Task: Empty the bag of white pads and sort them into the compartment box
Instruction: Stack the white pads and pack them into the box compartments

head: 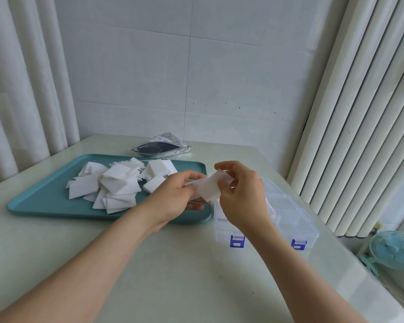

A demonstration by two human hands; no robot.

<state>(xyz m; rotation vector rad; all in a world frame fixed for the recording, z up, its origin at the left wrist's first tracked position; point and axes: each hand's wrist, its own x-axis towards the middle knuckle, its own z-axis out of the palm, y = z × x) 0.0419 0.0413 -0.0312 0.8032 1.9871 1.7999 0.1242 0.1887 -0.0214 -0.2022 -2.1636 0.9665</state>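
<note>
Fingers [229,164] around thin, soft white pads [208,188]

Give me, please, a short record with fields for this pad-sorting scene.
tray: teal, on the table, left of the box
loose pads: white pile on the tray
bag: lies on the table behind the tray
box: clear, compartmented, blue latches on its near side
held pads: white, over the box's left edge
left hand: grips the held pads
right hand: pinches the held pads
</note>
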